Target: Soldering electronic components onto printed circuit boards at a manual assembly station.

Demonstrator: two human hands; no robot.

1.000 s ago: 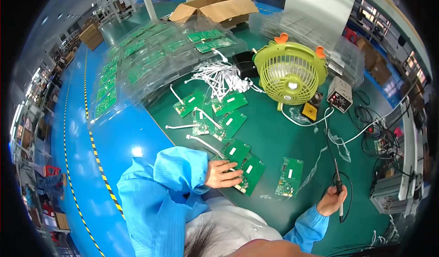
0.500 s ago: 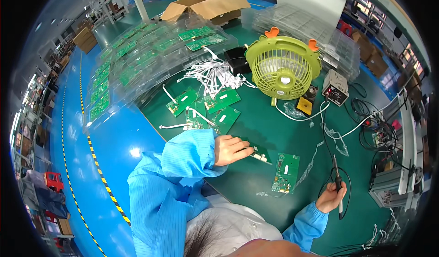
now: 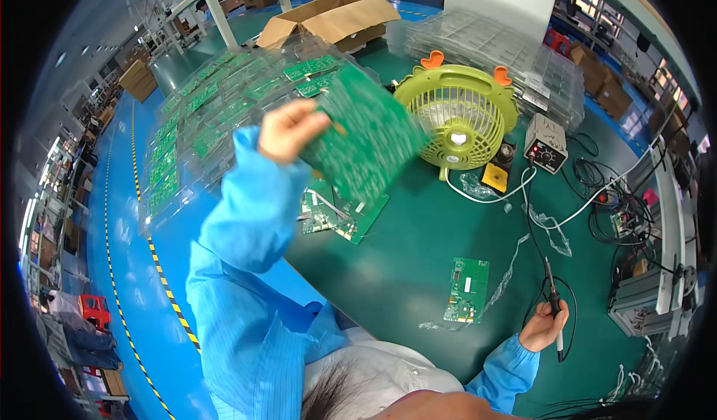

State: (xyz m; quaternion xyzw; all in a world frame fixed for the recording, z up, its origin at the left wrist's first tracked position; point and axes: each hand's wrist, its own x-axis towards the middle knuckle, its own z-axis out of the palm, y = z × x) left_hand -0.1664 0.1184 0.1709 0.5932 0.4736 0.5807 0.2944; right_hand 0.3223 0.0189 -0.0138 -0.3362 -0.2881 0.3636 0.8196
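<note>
My left hand [image 3: 290, 130] is raised over the left part of the table, closed on the edge of a green circuit board [image 3: 366, 140]. The board is tilted up and blurred by motion; it hides most of the white cables behind it. Below it lie other circuit boards [image 3: 361, 224], partly covered. In my right hand [image 3: 544, 327] is a soldering iron [image 3: 553, 298], held by its handle with the tip pointing away from me. A single circuit board [image 3: 467, 291] lies flat on the table between my hands, touched by neither.
A green fan [image 3: 457, 114] stands at the back, beside a soldering station [image 3: 547, 142] and a yellow sponge [image 3: 495, 176]. Clear plastic trays [image 3: 216, 114] with boards fill the far left, an open cardboard box [image 3: 328, 20] behind. Cables [image 3: 597, 188] tangle at the right.
My left hand has lifted a circuit board from the table's near middle, carrying it up and away to the left. My right hand with the soldering iron has barely moved.
</note>
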